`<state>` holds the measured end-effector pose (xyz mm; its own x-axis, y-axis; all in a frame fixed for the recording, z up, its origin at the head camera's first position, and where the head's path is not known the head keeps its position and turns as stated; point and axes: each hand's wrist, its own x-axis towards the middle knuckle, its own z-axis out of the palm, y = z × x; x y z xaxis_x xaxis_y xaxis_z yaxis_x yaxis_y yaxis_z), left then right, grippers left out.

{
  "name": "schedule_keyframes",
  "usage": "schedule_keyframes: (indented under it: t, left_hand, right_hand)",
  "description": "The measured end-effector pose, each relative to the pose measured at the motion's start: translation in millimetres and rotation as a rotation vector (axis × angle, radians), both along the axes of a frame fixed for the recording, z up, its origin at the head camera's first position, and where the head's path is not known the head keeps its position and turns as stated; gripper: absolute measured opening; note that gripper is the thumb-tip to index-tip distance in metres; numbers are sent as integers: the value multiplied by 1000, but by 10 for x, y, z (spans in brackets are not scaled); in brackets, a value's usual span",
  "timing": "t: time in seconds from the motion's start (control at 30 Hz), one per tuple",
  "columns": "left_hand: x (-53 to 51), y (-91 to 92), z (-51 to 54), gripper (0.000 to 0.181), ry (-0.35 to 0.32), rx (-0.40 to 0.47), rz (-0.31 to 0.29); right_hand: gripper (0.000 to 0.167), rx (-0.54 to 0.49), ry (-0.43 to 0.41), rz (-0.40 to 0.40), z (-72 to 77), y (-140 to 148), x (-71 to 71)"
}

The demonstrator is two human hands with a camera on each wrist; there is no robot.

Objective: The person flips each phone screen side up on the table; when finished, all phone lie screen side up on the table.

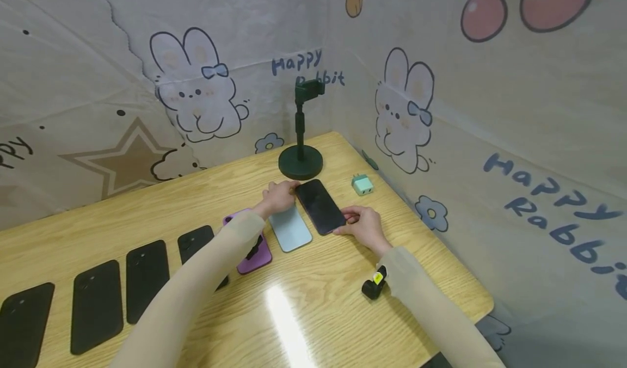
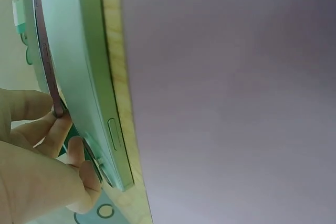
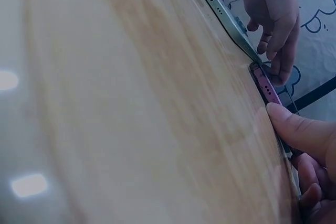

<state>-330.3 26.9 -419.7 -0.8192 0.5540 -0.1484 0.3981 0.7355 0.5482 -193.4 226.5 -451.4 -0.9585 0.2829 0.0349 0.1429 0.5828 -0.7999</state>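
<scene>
On my feed the wall covering (image 1: 534,117) reads "Happy Rabbit" twice, the far lettering partly behind the green phone stand (image 1: 301,164). I have the left hand (image 1: 279,197) pinching the far left corner of the dark-screened smartphone (image 1: 320,207), the right hand (image 1: 364,227) pinching its near right corner. It sits just beside the light-blue smartphone (image 1: 292,232). Wood tabletop (image 1: 338,286) stretches nearward; its right edge runs past the mint-green charger (image 1: 362,185).

Obscured around the dark-green round-based stand (image 1: 300,162)
In front: dark-screened rectangular phone (image 1: 320,206), near corner behind bare right hand (image 1: 364,227); pale-blue rectangular phone (image 1: 292,233), far end behind bare left hand (image 1: 280,196). Far left: black rectangular phone (image 1: 25,322), cut by picture's edge.
</scene>
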Motion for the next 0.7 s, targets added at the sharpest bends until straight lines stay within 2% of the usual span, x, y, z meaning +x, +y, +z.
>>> schedule_keyframes:
  t: [0.3, 0.5, 0.7]
  left_hand:
    - [28, 10, 43, 47, -17, -45, 29]
    - [16, 3, 65, 49, -28, -68, 5]
    - [-8, -36, 61, 50, -71, 0, 1]
  right_hand:
    - [48, 13, -27, 19, 25, -12, -19]
    - [47, 15, -40, 15, 33, -5, -14]
    - [51, -24, -50, 22, 38, 9, 24]
